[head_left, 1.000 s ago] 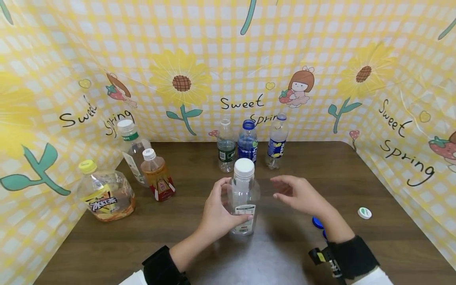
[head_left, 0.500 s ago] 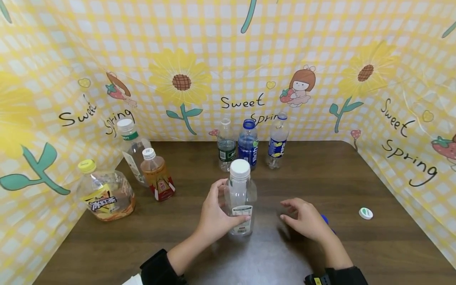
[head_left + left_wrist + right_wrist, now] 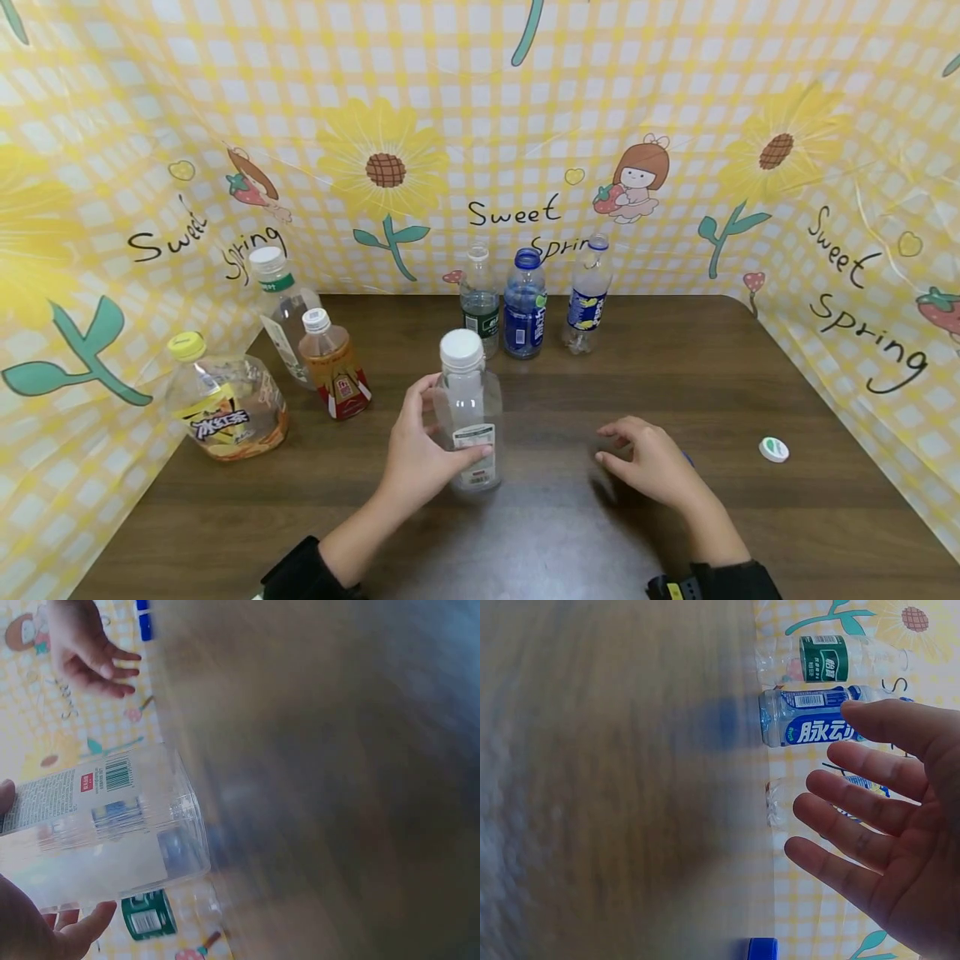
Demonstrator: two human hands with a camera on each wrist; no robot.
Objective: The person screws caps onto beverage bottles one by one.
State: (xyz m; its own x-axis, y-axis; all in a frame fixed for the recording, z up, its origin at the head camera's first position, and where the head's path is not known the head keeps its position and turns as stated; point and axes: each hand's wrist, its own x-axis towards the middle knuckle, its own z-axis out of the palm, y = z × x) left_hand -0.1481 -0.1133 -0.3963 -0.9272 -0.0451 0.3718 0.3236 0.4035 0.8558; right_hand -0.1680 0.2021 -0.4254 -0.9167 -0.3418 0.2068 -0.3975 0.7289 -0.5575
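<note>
My left hand (image 3: 423, 454) grips a clear plastic bottle (image 3: 472, 408) with a white cap (image 3: 461, 350) and a pale label, thumb across its front. In the left wrist view the bottle's (image 3: 142, 825) square base and barcode show. To the right, my right hand (image 3: 652, 462) hovers over the table with loosely bent fingers and holds nothing; the right wrist view shows its fingers (image 3: 847, 817) spread apart. A blue cap (image 3: 763, 949) lies near that hand, mostly hidden behind it in the head view.
Three uncapped bottles stand at the back: green-labelled (image 3: 480, 312), blue (image 3: 527, 308) and yellow-blue-labelled (image 3: 588, 304). Capped bottles stand at left: a yellow-capped one (image 3: 228, 408), a red-brown-labelled one (image 3: 335, 367) and a green-banded one (image 3: 285, 312). A white cap (image 3: 774, 450) lies at right.
My left hand has moved the clear bottle leftward. My right hand has drawn away from the bottle, nearer to me, and now covers most of the blue caps.
</note>
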